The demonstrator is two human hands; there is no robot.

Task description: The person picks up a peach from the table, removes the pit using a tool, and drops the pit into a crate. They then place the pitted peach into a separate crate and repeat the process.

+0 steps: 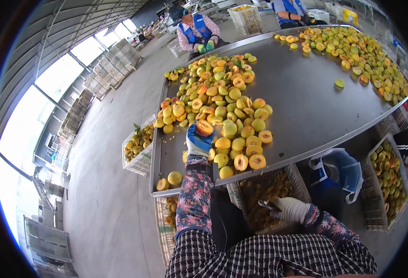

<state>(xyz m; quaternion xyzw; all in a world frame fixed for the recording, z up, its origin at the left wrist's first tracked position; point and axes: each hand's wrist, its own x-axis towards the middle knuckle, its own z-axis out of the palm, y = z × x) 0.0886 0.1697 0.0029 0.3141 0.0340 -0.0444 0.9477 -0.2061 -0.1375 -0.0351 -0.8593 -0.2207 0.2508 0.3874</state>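
Note:
My left hand (199, 140), in a blue and white glove, holds a halved peach (204, 128) with its cut face up, over the near left part of the metal table (301, 106). Around it lies a heap of yellow-green peaches (220, 92), some whole and some halved. My right hand (291, 209), in a white knit glove, is closed around a small metal tool (269, 206). It hangs below the table's edge, over a crate (299, 185) with brownish scraps inside.
Another peach heap (371, 55) covers the table's far right. Filled crates stand left (139, 160) and right (375, 217) of the table. A blue bucket (347, 171) sits under the near edge. Two people (198, 30) (289, 11) work across the table.

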